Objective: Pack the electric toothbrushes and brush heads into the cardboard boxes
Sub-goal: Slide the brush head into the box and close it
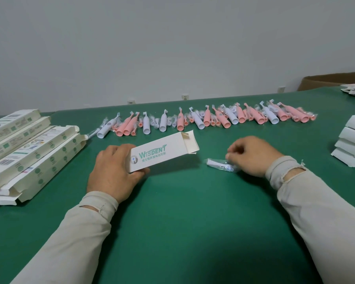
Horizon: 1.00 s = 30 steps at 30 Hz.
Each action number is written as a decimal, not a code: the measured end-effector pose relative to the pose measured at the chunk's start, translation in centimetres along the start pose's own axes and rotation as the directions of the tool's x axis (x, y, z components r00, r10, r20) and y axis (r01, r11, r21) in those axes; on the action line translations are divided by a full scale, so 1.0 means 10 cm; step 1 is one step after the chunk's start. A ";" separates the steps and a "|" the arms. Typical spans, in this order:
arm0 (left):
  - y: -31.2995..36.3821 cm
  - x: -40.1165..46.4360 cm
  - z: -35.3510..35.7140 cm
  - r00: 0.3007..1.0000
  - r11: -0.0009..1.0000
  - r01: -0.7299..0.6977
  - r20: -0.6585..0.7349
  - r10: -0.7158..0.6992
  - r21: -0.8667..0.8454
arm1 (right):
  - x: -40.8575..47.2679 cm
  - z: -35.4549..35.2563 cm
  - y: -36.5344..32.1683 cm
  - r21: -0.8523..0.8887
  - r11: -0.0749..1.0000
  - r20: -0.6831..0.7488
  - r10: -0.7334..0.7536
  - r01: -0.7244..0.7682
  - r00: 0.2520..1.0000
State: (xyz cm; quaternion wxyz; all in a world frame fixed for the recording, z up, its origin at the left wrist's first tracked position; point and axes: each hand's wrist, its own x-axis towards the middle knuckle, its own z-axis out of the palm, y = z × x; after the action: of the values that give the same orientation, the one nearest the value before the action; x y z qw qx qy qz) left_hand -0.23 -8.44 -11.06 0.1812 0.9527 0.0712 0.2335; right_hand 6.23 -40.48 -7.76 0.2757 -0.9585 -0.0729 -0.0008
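L hand point(113, 173) gripping box point(162, 153), flaps open at far end. R hand point(252, 155) just right of box, fingers pinching bagged brush head point(221, 165) on mat point(182, 232).

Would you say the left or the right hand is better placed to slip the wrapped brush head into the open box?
Right. The right hand is already touching the wrapped brush head, which lies just beyond the box's open end. The left hand grips the box's closed end, steadying it.
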 end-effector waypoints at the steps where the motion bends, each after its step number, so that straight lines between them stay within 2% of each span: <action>1: 0.00 0.00 0.00 1.000 1.000 0.004 0.001 -0.004 -0.002 | -0.01 0.02 0.00 -0.088 0.996 0.096 0.011 -0.002 0.995; 3: 0.00 0.00 0.00 1.000 1.000 0.005 0.006 -0.005 0.001 | -0.03 0.02 -0.06 -0.170 0.985 0.162 -0.004 0.032 0.987; 7: -0.01 0.00 0.00 1.000 1.000 0.004 0.005 -0.004 0.005 | -0.05 0.02 -0.10 -0.298 0.946 0.186 -0.077 0.130 0.980; 9: -0.01 0.00 -0.01 1.000 1.000 0.013 0.004 -0.013 0.012 | -0.06 0.02 -0.09 -0.142 0.968 0.036 -0.206 0.209 0.978; 11: -0.01 0.01 -0.01 1.000 0.999 0.026 0.007 -0.026 0.025 | -0.09 0.01 -0.16 0.117 0.930 -0.257 -0.311 0.349 0.915; 12: -0.01 0.01 -0.01 0.999 0.999 0.031 0.008 -0.031 0.030 | -0.12 0.00 -0.20 0.172 0.893 -0.382 -0.330 0.417 0.863; 14: -0.01 0.01 -0.01 0.999 0.999 0.036 0.007 -0.037 0.033 | -0.17 0.02 -0.31 0.117 0.864 -0.475 -0.384 0.490 0.792; 17: -0.02 0.01 0.00 0.999 0.999 0.040 0.006 -0.040 0.030 | -0.22 0.09 -0.39 0.003 0.882 -0.400 -0.432 0.472 0.809; 22: -0.01 0.02 0.00 1.000 0.999 0.023 0.006 -0.023 0.024 | -0.23 0.07 -0.38 -0.031 0.908 -0.331 -0.404 0.418 0.853; 30: 0.02 0.00 0.01 0.997 0.998 -0.068 0.019 0.068 -0.016 | -0.17 0.08 -0.38 0.006 0.938 -0.426 -0.310 0.346 0.850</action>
State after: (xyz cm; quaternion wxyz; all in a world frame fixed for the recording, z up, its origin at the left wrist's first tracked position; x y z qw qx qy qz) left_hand -0.14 -8.64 -11.09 0.1813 0.9554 0.0350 0.2307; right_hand 3.94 -37.11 -6.54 0.3201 -0.8969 -0.1746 -0.2503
